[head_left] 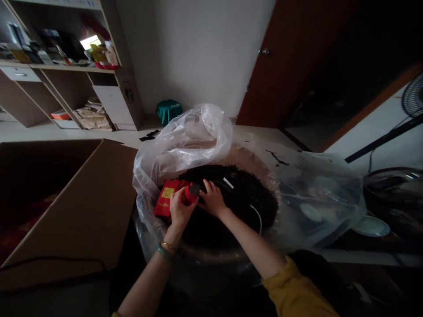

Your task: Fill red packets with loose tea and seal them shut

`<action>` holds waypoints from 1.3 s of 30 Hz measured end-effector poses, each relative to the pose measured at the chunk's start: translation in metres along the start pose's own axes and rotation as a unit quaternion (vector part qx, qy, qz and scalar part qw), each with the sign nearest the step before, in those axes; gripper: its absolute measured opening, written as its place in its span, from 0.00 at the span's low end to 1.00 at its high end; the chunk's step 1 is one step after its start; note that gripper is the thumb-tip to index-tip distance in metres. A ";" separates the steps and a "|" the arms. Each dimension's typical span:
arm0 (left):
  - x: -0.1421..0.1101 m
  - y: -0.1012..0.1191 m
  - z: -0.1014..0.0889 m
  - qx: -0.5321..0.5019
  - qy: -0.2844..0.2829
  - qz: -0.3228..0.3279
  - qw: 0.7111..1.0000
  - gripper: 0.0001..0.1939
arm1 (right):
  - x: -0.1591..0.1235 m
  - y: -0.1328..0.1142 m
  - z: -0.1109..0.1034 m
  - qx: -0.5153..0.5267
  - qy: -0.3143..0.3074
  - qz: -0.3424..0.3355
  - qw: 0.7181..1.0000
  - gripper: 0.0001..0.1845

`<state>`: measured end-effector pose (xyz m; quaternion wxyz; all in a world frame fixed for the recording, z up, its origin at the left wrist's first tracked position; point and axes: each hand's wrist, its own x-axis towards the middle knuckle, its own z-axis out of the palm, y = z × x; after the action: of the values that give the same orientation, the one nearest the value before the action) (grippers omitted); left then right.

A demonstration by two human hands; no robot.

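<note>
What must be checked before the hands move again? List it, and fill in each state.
1. Left hand has a grip on the red container: ok.
2. Right hand is close by the container: ok; whether it touches, cannot tell.
3. Dark top of the container is a closed lid: cannot tell.
4. Red box is away from the left hand: not ok, it sits right beside it.
5. Clear plastic bag stands open around the dark loose material: ok.
6. Dark material is free of other items: not ok, a small white strip lies there.

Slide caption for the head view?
Left hand holding a red, dark-topped cylinder, right hand close beside it, over dark loose material.
</note>
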<state>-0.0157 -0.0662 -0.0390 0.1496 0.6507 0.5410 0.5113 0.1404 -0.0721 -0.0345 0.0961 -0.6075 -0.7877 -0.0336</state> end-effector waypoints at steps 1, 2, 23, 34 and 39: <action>0.000 0.000 0.000 -0.001 -0.004 0.004 1.000 0.24 | 0.005 -0.003 0.001 0.000 -0.004 -0.014 1.000 0.25; 0.000 0.000 0.000 -0.001 -0.007 0.008 1.000 0.24 | 0.009 -0.005 0.002 0.000 -0.013 -0.032 0.999 0.22; 0.002 0.000 0.001 0.019 -0.008 -0.005 1.000 0.26 | 0.008 -0.001 -0.004 0.155 0.058 0.082 0.983 0.22; 0.002 0.001 0.000 0.013 -0.020 0.000 1.000 0.25 | -0.005 -0.016 -0.010 0.004 -0.066 -0.056 0.996 0.19; 0.001 0.002 0.000 0.022 -0.028 0.011 0.999 0.26 | -0.018 -0.008 -0.012 0.020 -0.060 -0.144 0.988 0.24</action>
<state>-0.0149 -0.0660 -0.0366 0.1450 0.6741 0.5400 0.4826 0.1385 -0.0928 -0.0254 0.0545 -0.4866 -0.8719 0.0054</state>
